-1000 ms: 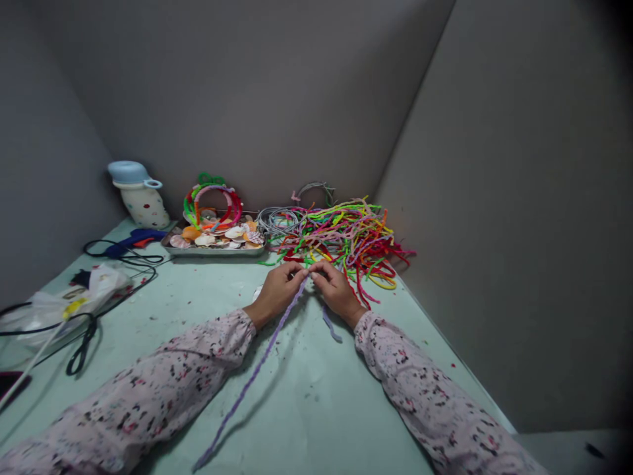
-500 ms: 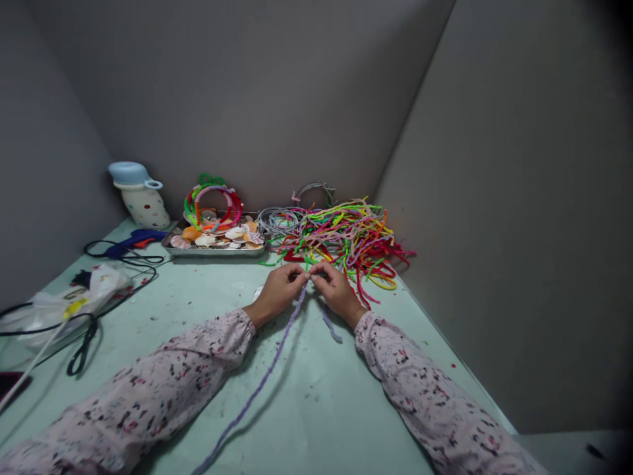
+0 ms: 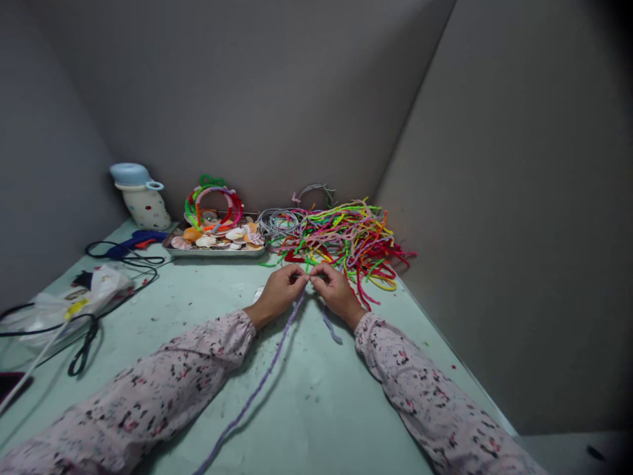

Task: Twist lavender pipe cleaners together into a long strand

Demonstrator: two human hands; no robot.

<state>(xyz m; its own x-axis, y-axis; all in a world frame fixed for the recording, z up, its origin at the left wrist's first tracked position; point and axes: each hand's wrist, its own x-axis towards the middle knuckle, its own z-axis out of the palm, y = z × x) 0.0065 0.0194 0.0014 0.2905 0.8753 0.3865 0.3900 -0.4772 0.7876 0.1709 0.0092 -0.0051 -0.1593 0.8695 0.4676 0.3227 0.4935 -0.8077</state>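
A long, fuzzy purple strand (image 3: 270, 372) is pinched near its upper end between the closed fingertips of the left hand (image 3: 278, 290), from which it is trailed in a loose curve across a pale green tabletop (image 3: 316, 409) toward the near edge. The fingers of the right hand (image 3: 340, 295) are pressed together just beside it; what is held between them is too small to be told. A short greyish-purple strand end (image 3: 331, 328) is seen below the right hand. Both wrists are covered by gathered pink sleeves (image 3: 198, 369) printed with small flowers.

Beyond the hands, a tangled heap of fuzzy multicoloured strands (image 3: 353, 231) is spread at the right, bordered by a coil of smooth grey wire (image 3: 271, 231). To its left, a shallow rectangular metal tray (image 3: 217, 253) is filled with ribbed orange and white seashells (image 3: 208, 241), over which round hoops wrapped in bright fuzz (image 3: 238, 206) are propped upright. At the far left, a white spotted bottle with a domed blue lid (image 3: 146, 206) is set near a crumpled translucent plastic bag (image 3: 111, 280).
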